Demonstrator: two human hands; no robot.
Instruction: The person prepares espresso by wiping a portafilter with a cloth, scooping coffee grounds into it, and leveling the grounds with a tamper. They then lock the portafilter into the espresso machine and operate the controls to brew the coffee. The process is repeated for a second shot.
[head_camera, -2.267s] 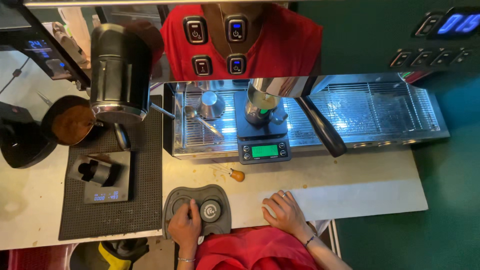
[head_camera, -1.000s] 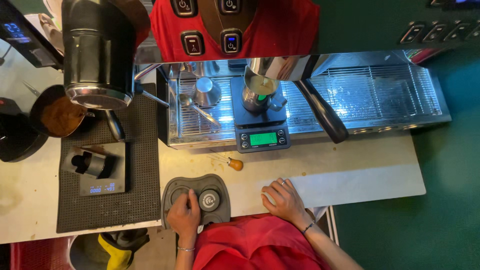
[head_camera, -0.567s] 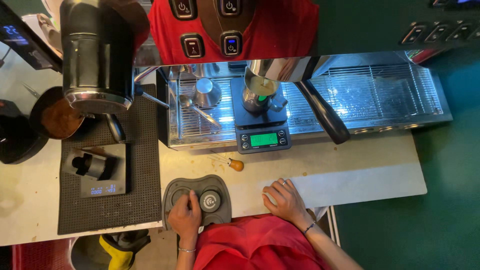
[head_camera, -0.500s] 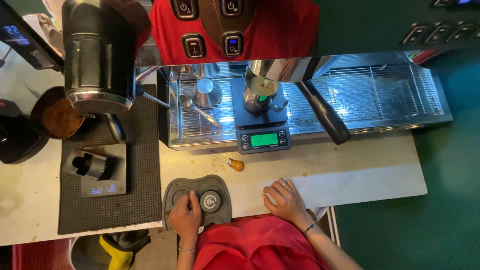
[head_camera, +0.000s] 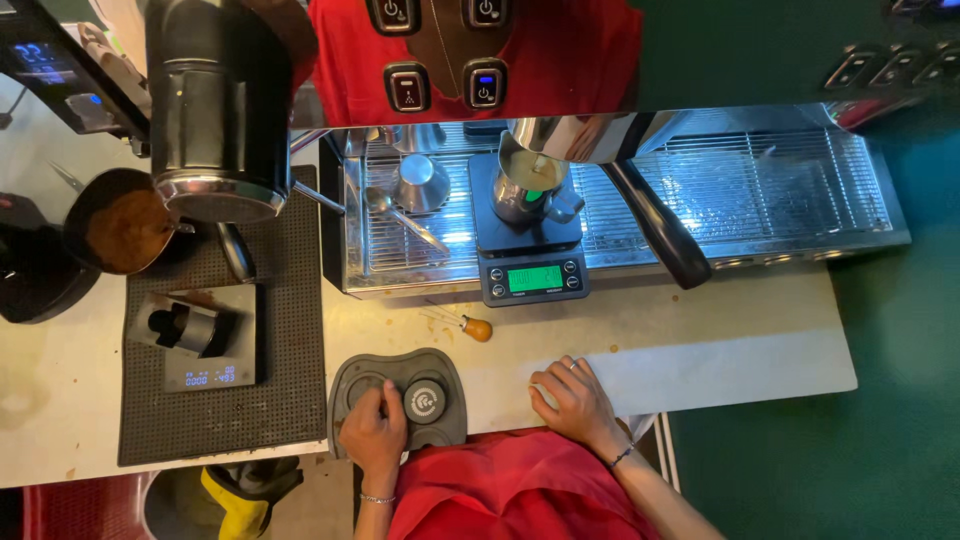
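Nearest to us, our left hand (head_camera: 374, 432) rests curled on the left well of a dark rubber tamping mat (head_camera: 399, 398) at the counter's front edge; we cannot tell whether the fingers close on anything beneath them. A round tamper (head_camera: 425, 400) sits in the mat's right well, just beside that hand. Our right hand (head_camera: 568, 402) lies flat and open on the pale counter (head_camera: 700, 345), fingers spread, holding nothing. Beyond the mat, a small wooden-handled needle tool (head_camera: 470, 326) lies on the counter. To the left, a black ribbed mat (head_camera: 290, 400) carries a small scale (head_camera: 210, 345) bearing a portafilter. Farther off, a second scale with a green display (head_camera: 532, 262) supports a metal cup (head_camera: 525, 195) on the espresso machine's drip tray (head_camera: 760, 190). A grinder (head_camera: 218, 110) stands at far left.
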